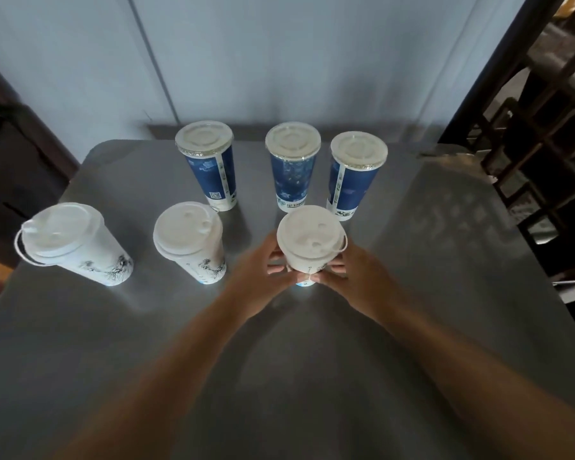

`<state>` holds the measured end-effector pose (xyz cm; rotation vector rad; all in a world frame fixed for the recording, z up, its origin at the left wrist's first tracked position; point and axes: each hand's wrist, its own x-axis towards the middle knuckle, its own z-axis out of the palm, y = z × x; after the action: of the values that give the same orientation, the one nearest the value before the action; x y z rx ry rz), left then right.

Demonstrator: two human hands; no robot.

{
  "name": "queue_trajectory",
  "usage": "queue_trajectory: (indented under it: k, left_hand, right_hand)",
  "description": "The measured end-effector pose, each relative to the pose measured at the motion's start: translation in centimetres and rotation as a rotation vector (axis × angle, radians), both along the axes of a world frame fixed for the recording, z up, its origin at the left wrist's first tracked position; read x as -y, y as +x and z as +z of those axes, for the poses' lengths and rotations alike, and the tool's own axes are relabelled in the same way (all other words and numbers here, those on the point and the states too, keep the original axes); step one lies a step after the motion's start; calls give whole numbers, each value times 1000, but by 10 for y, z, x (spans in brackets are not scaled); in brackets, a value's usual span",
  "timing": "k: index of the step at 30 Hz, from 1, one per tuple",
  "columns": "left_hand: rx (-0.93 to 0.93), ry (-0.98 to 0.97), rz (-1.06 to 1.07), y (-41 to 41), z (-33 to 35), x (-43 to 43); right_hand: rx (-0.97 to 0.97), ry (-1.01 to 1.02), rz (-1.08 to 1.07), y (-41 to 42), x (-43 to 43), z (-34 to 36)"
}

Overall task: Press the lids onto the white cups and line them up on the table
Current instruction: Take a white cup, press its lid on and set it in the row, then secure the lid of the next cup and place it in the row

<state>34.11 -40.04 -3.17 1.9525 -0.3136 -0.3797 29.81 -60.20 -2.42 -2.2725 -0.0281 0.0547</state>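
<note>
Left grip (266,260) and right grip (346,270) both curl round the lower body of the right white cup (304,260), lid (309,232) on. It stands on the worktop (412,310), probably being nudged into line with the left white cup (90,257) and the middle white cup (203,263). Count: three white, three blue cups (292,180) behind, all six lidded.

head cam | above, facing forward-down | table (312,376) close below

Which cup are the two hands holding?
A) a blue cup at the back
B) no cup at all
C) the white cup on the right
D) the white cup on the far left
C: the left hand and the right hand both grip the right white cup.
</note>
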Motion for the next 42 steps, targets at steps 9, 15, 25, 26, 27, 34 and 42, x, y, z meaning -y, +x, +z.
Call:
queue_trajectory:
  k: [9,15,25,26,27,34,42]
  left_hand:
    - [1,9,-30,-2,6,-2]
    - [21,85,-76,-7,-2,-6]
    - [-49,307,-2,-100,12,-33]
    - [-32,321,-10,-114,19,-32]
    - [-3,341,-23,-129,28,-31]
    - [278,494,-222,-239,94,-1]
    - [225,585,-465,-333,97,28]
  right_hand:
    - [23,-27,-20,-5,-4,-2]
    - [-136,-32,-14,-10,-5,-9]
    - [-450,-249,-61,-118,8,45]
    - [-464,-254,-72,-133,9,57]
    - [-479,-265,-80,-149,11,69]
    - [-370,-254,-255,-270,22,139]
    - [-223,-346,-191,-385,23,146]
